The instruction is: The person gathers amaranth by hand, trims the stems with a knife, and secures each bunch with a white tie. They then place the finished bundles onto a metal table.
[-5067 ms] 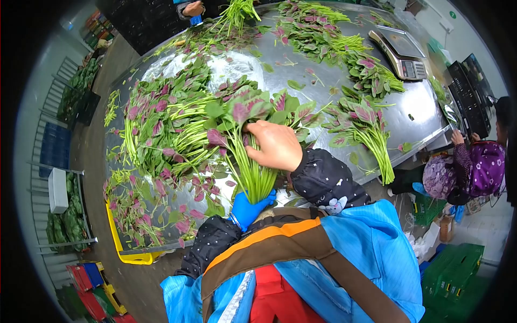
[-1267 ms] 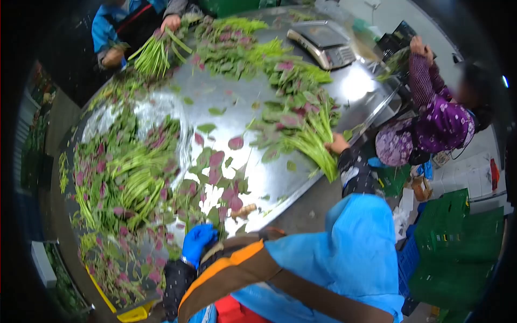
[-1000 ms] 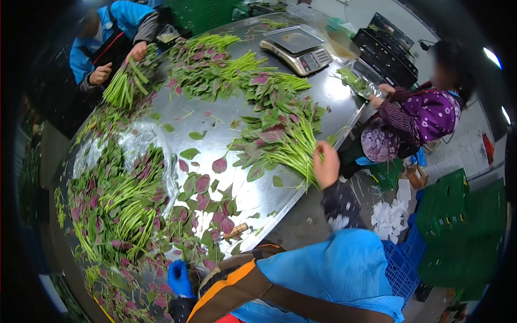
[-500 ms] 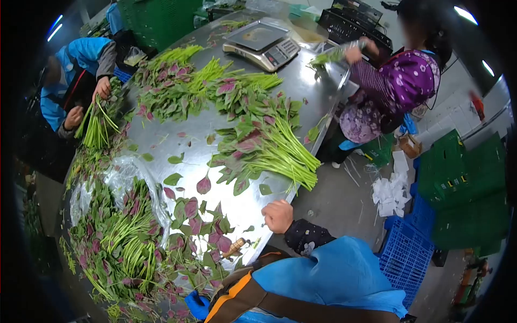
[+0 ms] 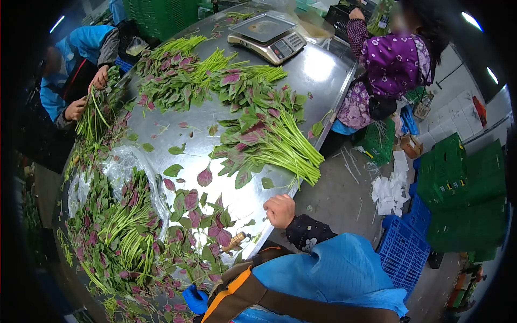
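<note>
My right hand (image 5: 280, 211) rests at the near table edge, its fingers curled into a fist with nothing visible in it. Something blue, seemingly my gloved left hand (image 5: 195, 299), shows at the bottom beside my clothing; its fingers cannot be made out. Between them lies a wooden handle (image 5: 235, 241) among loose red-green leaves (image 5: 218, 231). Beyond my right hand is a bunch of amaranth greens (image 5: 291, 145), stems toward the edge. A large heap of the same greens (image 5: 121, 231) lies at the left, partly against a clear plastic bag (image 5: 132, 164).
More bunches (image 5: 177, 75) and a weighing scale (image 5: 269, 40) stand farther back on the metal table (image 5: 188, 134). A co-worker at left (image 5: 81, 59) handles greens; another at right (image 5: 390, 70) faces a black crate. Green crates (image 5: 468, 188) and a blue crate (image 5: 406, 258) stand right.
The right co-worker has moved a bunch from above the table toward the back right. The left co-worker's hands have come closer together on the greens. My right hand stays closed at the edge.
</note>
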Action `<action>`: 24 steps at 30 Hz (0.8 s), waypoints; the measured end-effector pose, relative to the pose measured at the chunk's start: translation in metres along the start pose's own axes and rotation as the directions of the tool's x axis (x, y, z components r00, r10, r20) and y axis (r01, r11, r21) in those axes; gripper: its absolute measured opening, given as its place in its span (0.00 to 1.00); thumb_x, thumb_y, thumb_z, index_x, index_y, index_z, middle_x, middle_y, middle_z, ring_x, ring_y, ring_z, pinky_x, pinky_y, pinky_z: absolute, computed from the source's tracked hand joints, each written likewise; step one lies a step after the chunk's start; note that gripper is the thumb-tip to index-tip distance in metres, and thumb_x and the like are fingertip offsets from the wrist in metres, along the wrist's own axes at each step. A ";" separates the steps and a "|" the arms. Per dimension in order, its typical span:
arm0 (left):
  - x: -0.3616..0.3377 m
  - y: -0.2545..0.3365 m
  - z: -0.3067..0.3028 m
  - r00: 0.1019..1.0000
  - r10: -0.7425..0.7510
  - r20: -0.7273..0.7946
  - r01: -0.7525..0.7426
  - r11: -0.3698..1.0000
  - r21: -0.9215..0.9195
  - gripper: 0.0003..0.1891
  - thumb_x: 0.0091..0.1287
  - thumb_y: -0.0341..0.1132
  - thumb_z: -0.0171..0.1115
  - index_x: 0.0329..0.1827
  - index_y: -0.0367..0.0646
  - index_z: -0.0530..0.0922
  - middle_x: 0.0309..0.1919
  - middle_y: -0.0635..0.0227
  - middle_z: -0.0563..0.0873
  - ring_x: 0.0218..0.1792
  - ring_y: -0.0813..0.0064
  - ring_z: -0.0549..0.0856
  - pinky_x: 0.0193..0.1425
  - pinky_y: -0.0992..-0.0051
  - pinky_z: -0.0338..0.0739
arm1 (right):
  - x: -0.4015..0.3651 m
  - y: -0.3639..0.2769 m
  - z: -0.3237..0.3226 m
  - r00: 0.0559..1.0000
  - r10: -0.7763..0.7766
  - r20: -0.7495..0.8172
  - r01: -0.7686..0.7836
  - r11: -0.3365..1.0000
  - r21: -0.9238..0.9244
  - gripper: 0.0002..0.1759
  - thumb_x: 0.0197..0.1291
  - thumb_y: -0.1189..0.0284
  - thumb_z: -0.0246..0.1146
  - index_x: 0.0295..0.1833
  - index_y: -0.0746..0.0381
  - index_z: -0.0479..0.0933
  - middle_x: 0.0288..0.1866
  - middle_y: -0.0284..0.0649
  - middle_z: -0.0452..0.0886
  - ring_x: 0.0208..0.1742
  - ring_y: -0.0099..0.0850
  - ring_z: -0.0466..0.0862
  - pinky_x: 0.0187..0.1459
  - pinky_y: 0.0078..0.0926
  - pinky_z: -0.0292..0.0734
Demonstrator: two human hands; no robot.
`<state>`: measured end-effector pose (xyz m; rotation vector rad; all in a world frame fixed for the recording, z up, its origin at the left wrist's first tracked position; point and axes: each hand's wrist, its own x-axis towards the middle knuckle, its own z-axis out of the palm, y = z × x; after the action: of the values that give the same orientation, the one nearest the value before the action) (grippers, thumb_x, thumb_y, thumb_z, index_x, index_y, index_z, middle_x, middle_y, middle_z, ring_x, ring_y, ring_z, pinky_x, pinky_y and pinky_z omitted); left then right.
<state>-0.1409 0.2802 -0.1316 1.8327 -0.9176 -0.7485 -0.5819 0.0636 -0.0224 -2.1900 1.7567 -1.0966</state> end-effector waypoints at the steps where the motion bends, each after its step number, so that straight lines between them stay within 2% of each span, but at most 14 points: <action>1: 0.000 -0.004 -0.004 0.993 -0.120 0.000 0.119 0.980 -0.158 0.16 0.50 0.16 0.49 0.43 0.33 0.73 0.37 0.60 0.73 0.40 0.67 0.76 0.48 0.72 0.72 | -0.002 -0.002 0.001 1.000 -0.001 0.002 0.001 1.000 -0.002 0.02 0.40 0.75 0.58 0.23 0.55 0.73 0.21 0.32 0.73 0.25 0.33 0.73 0.31 0.31 0.65; 4: -0.005 -0.009 0.000 0.992 0.129 0.012 -0.130 0.984 0.122 0.16 0.50 0.16 0.49 0.43 0.33 0.73 0.37 0.59 0.72 0.40 0.65 0.77 0.47 0.72 0.72 | 0.002 0.001 -0.001 1.000 -0.022 -0.010 0.022 1.000 -0.011 0.02 0.40 0.75 0.58 0.23 0.55 0.72 0.20 0.32 0.73 0.25 0.34 0.73 0.30 0.31 0.65; 6: -0.001 -0.011 0.002 0.991 0.134 0.026 -0.137 0.981 0.137 0.16 0.50 0.16 0.49 0.43 0.33 0.73 0.37 0.60 0.72 0.40 0.65 0.77 0.47 0.72 0.72 | 0.002 0.000 0.000 0.999 -0.033 -0.033 0.033 0.999 0.011 0.03 0.39 0.76 0.57 0.23 0.55 0.73 0.20 0.33 0.73 0.23 0.34 0.73 0.29 0.32 0.63; 9: -0.005 -0.013 -0.006 0.979 0.197 0.053 -0.204 0.962 0.182 0.12 0.55 0.21 0.50 0.42 0.36 0.73 0.35 0.64 0.72 0.38 0.70 0.74 0.44 0.75 0.70 | -0.002 0.001 0.001 1.000 -0.003 0.008 0.004 1.000 -0.022 0.02 0.40 0.75 0.58 0.23 0.55 0.73 0.20 0.32 0.72 0.25 0.33 0.73 0.31 0.31 0.65; 10: -0.006 -0.027 -0.014 0.983 0.172 0.058 -0.180 0.958 0.221 0.08 0.60 0.26 0.51 0.42 0.40 0.73 0.34 0.69 0.72 0.36 0.75 0.72 0.41 0.78 0.68 | -0.002 0.002 0.002 1.000 -0.012 0.010 0.012 1.000 -0.003 0.02 0.40 0.75 0.58 0.23 0.55 0.73 0.20 0.33 0.72 0.25 0.34 0.73 0.31 0.32 0.64; 13: 0.000 -0.038 -0.004 0.996 0.067 0.050 -0.077 0.970 0.232 0.05 0.64 0.27 0.51 0.41 0.43 0.72 0.36 0.72 0.73 0.38 0.78 0.72 0.43 0.80 0.68 | 0.002 -0.002 -0.002 0.999 -0.030 -0.010 0.030 1.000 -0.004 0.02 0.40 0.75 0.58 0.23 0.55 0.73 0.20 0.33 0.72 0.25 0.34 0.73 0.30 0.32 0.64; 15: 0.005 -0.047 -0.010 0.997 -0.062 0.049 0.060 0.997 0.038 0.06 0.63 0.25 0.50 0.42 0.42 0.72 0.37 0.71 0.74 0.39 0.77 0.73 0.45 0.79 0.69 | 0.003 -0.001 -0.001 0.999 -0.037 -0.012 0.037 0.999 -0.027 0.02 0.40 0.75 0.58 0.24 0.55 0.73 0.21 0.32 0.73 0.25 0.34 0.73 0.31 0.31 0.64; 16: 0.008 -0.055 -0.010 0.998 0.059 0.029 -0.062 0.991 0.116 0.07 0.62 0.24 0.50 0.42 0.42 0.72 0.37 0.70 0.75 0.41 0.76 0.74 0.47 0.78 0.69 | 0.001 0.000 0.000 0.999 -0.035 -0.004 0.035 0.999 -0.033 0.02 0.40 0.75 0.58 0.24 0.55 0.73 0.21 0.32 0.73 0.25 0.33 0.73 0.31 0.31 0.64; 18: 0.010 -0.064 -0.014 0.991 -0.133 -0.003 0.130 0.970 -0.204 0.08 0.61 0.23 0.50 0.42 0.42 0.72 0.36 0.69 0.75 0.41 0.75 0.74 0.48 0.77 0.69 | 0.000 -0.002 -0.002 1.000 -0.020 0.006 0.020 0.999 -0.032 0.02 0.40 0.74 0.58 0.23 0.55 0.73 0.21 0.32 0.73 0.25 0.33 0.73 0.31 0.32 0.65; 19: 0.012 -0.066 -0.013 0.974 -0.228 0.000 0.213 0.907 -0.364 0.08 0.60 0.23 0.50 0.41 0.42 0.72 0.36 0.69 0.75 0.41 0.75 0.74 0.49 0.76 0.69 | 0.001 -0.001 -0.002 1.000 -0.021 0.002 0.021 0.999 -0.033 0.02 0.40 0.74 0.58 0.24 0.55 0.73 0.21 0.32 0.73 0.25 0.33 0.73 0.31 0.32 0.65; 20: 0.008 -0.045 -0.011 0.994 -0.106 -0.007 0.104 0.979 -0.175 0.08 0.60 0.23 0.51 0.41 0.42 0.72 0.36 0.68 0.75 0.41 0.75 0.74 0.49 0.76 0.69 | 0.000 -0.003 -0.001 1.000 -0.021 0.001 0.021 0.999 -0.029 0.03 0.40 0.74 0.58 0.24 0.55 0.72 0.21 0.32 0.73 0.25 0.34 0.73 0.31 0.32 0.65; 21: -0.001 0.004 0.002 1.000 0.016 0.008 -0.016 1.000 0.016 0.08 0.60 0.23 0.51 0.41 0.42 0.73 0.35 0.68 0.75 0.40 0.74 0.74 0.49 0.76 0.70 | 0.001 -0.002 -0.001 1.000 -0.027 -0.001 0.026 0.999 -0.025 0.03 0.40 0.74 0.58 0.24 0.55 0.72 0.21 0.32 0.73 0.25 0.34 0.73 0.31 0.32 0.65; 22: -0.007 0.030 0.006 0.991 0.128 0.047 -0.135 0.968 0.209 0.07 0.60 0.23 0.51 0.40 0.42 0.73 0.35 0.68 0.75 0.40 0.74 0.75 0.49 0.76 0.70 | 0.001 -0.003 0.000 1.000 -0.031 -0.005 0.031 0.999 -0.027 0.02 0.40 0.75 0.58 0.23 0.55 0.73 0.20 0.33 0.73 0.25 0.34 0.73 0.30 0.32 0.65; 24: -0.002 -0.007 0.000 0.965 0.262 0.029 -0.263 0.947 0.187 0.10 0.54 0.22 0.53 0.40 0.38 0.74 0.34 0.61 0.75 0.38 0.63 0.76 0.45 0.69 0.71 | 0.001 -0.002 -0.001 0.999 -0.037 -0.011 0.036 0.999 -0.035 0.03 0.39 0.76 0.56 0.22 0.56 0.73 0.20 0.33 0.74 0.24 0.35 0.74 0.28 0.32 0.64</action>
<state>-0.1400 0.2840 -0.1380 1.8226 -1.2431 -0.5123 -0.5807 0.0640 -0.0202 -2.2491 1.7606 -1.0964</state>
